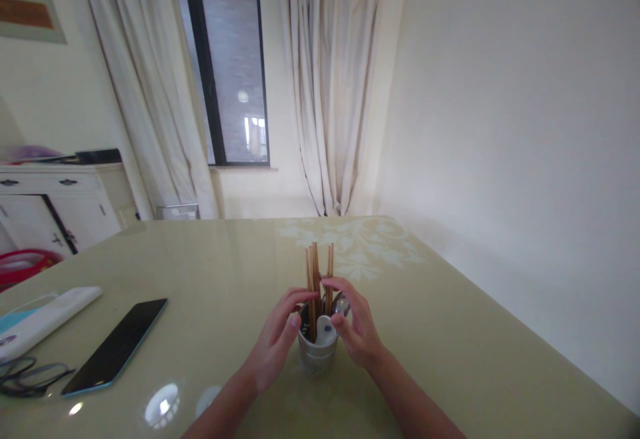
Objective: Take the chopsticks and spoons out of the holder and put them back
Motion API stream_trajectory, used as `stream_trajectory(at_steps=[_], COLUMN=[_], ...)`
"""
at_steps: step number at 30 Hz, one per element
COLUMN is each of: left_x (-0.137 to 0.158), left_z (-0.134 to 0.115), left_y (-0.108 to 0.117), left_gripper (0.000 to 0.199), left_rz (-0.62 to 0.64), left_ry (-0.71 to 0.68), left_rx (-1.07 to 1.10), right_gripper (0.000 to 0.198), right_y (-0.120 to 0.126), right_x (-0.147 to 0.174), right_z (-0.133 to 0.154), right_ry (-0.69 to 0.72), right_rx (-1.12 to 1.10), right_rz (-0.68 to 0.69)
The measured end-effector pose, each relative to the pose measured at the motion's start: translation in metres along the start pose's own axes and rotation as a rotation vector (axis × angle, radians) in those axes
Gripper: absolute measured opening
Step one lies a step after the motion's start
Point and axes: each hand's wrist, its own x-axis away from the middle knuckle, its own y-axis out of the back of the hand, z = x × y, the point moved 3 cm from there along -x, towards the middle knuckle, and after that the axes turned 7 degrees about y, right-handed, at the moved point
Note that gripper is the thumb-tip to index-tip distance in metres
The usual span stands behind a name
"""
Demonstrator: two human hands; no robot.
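A light-coloured cup [319, 357] stands upright on the table in front of me. Several wooden chopsticks [312, 272] rise from it, along with a white spoon [326, 329] bearing a small blue mark and a shiny metal spoon [341, 304]. My left hand [276, 329] is at the cup's left side, thumb and fingers apart, fingertips at the chopsticks. On the other side, my right hand [357, 327] curves with thumb and fingers apart, fingertips near the chopsticks and the metal spoon. Whether the fingertips touch anything, I cannot tell.
The glossy table [215, 272] reaches toward a curtained window [233, 75], with a wall [520, 132] along its right edge. At left lie a black-screened tablet or phone [120, 344], a long white object [55, 319] and dark glasses or a looped cable [33, 377].
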Motion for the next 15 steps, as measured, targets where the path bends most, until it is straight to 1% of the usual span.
stream_trajectory(at_steps=[4,9,12,15], left_x=[0.000,0.001,0.003,0.007], left_z=[0.003,0.005,0.008,0.015], left_y=[0.000,0.001,0.001,0.000], left_gripper=[0.046,0.046,0.048,0.049], left_rz=[-0.010,-0.028,-0.011,-0.007], left_ry=[0.003,0.005,0.038,0.091], left_rx=[-0.027,-0.056,-0.072,-0.101], right_gripper=[0.060,0.067,0.067,0.063], right_y=[0.000,-0.001,0.000,0.000], right_x=[0.003,0.003,0.001,0.000], right_z=[-0.002,-0.004,-0.003,-0.002], right_ry=[-0.002,-0.033,-0.046,-0.052], right_rx=[0.004,-0.022,-0.034,-0.029], right_rz=[-0.014,-0.065,-0.090,-0.073])
